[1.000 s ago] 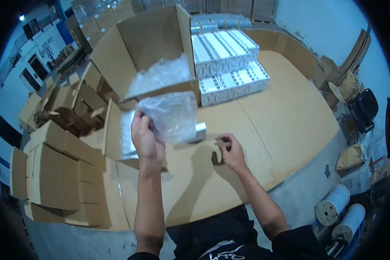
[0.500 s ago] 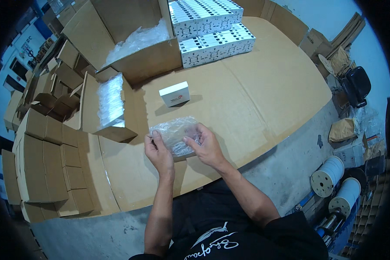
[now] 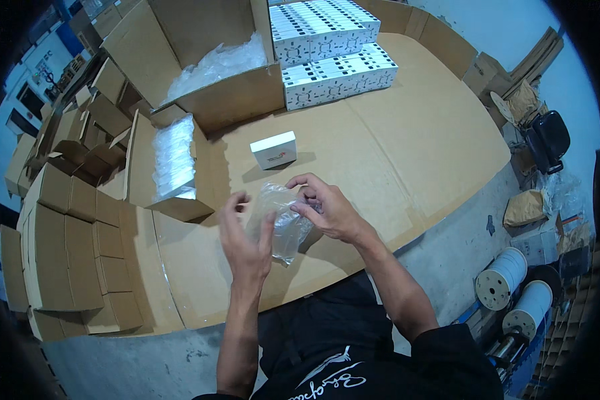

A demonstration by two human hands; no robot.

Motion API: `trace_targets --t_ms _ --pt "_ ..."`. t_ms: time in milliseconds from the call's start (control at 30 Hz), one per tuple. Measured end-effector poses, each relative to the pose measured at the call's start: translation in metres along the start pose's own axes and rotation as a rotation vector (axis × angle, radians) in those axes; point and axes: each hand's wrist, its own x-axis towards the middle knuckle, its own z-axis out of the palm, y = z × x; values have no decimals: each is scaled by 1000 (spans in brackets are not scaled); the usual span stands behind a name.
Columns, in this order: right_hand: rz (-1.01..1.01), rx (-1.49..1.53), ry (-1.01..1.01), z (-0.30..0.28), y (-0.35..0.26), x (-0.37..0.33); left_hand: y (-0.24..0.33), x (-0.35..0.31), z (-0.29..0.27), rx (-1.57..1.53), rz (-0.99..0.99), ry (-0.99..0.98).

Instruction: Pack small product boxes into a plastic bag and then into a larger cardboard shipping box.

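Observation:
A clear bubble-wrap bag (image 3: 285, 227) hangs tilted above the near part of the cardboard-covered table. My right hand (image 3: 330, 210) pinches its right upper edge between thumb and fingers. Beside the bag's left edge is my left hand (image 3: 245, 237), fingers apart and curved, the thumb close to the plastic; it does not grip it. Just beyond the bag, a small white box (image 3: 274, 151) stands on its long edge. To the left, an open carton (image 3: 192, 212) holds a row of bubble-wrapped packs (image 3: 174, 159).
A large open carton (image 3: 237, 95) with crumpled clear plastic stands at the back left. Stacked white boxes (image 3: 341, 81) are beside it. Flattened and folded cartons (image 3: 67, 247) crowd the left side. Cable spools (image 3: 502, 279) and a black chair (image 3: 548, 141) are off the table's right edge.
My left hand has let go of the bag and opened. The bag has turned from lying lengthwise to a more upright tilt, held by my right hand, which has moved slightly right.

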Motion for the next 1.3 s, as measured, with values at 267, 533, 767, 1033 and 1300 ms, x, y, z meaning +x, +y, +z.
trace_targets --t_ms 267,533,767,1033,1300 --pt "35 -127 -83 -10 -10 3 -36 7 23 -202 -277 -180" --pt "95 197 377 28 35 -9 -48 -4 33 -374 -394 -72" --pt "138 7 384 60 34 -20 -56 1 29 -288 -278 106" --pt "36 -134 490 58 31 -23 -57 -2 24 -486 -285 217" --pt "96 17 448 54 39 -23 -59 -18 18 -391 -626 -322"
